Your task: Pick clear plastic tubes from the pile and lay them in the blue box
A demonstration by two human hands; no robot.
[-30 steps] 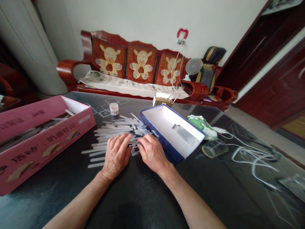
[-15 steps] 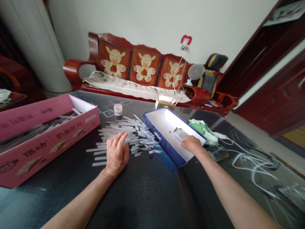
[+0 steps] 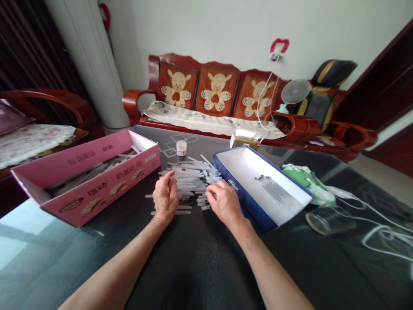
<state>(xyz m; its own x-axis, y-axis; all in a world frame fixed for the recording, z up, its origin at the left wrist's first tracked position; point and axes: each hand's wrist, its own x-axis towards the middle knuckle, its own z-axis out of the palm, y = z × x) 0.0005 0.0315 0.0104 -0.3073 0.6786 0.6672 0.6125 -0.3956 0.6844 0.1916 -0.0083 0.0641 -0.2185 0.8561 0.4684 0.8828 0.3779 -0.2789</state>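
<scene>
A heap of thin clear plastic tubes [image 3: 190,176] lies on the dark glass table [image 3: 200,258]. My left hand [image 3: 165,196] rests on the near left of the heap, fingers curled and drawn together over some tubes. My right hand [image 3: 222,201] is at the heap's right edge, fingers bent down onto small tube pieces. Just right of it stands an open blue box with a white inside [image 3: 292,202], holding a few small dark pieces [image 3: 272,185].
A long pink carton [image 3: 97,193] with more tubes stands at the left. A small white jar [image 3: 181,147] and a tan box [image 3: 243,140] sit behind the heap. Green cloth [image 3: 303,178], a clear glass [image 3: 329,217] and white cables [image 3: 380,232] lie at the right. A red wooden sofa [image 3: 226,90] is behind.
My right hand has come back from inside the blue box to the heap of tubes. My left hand stayed on the heap, fingers curling more. The view turned left.
</scene>
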